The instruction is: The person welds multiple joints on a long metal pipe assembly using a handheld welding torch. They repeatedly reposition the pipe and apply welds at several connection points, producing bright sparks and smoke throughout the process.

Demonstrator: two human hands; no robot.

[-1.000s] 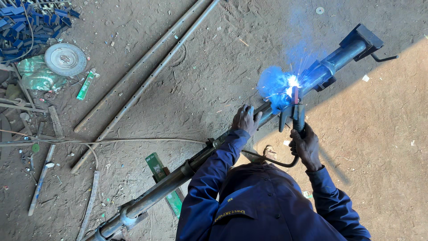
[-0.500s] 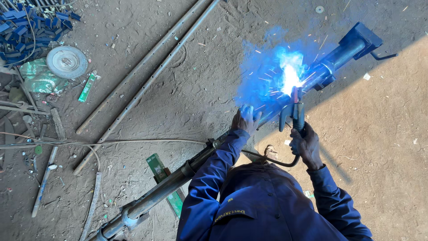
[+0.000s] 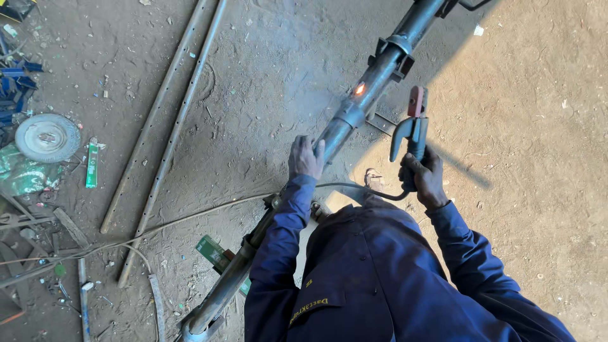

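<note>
Left hand (image 3: 306,157) wraps the long steel pipe (image 3: 373,79) running near-left to far-right over the dirt floor (image 3: 266,69); right hand (image 3: 423,177) grips an electrode holder (image 3: 410,130) — weld spot (image 3: 360,89) glowing. Pipe looks heavy, stiff, hot nr the glow — hold well below.

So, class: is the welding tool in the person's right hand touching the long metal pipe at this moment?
No: the electrode holder in the right hand is held clear of the pipe, where only a small orange glow remains.

Two long perforated metal strips (image 3: 171,120) on dirt floor (image 3: 538,126), grinding disc (image 3: 47,137), green packet (image 3: 92,165) nearby.
</note>
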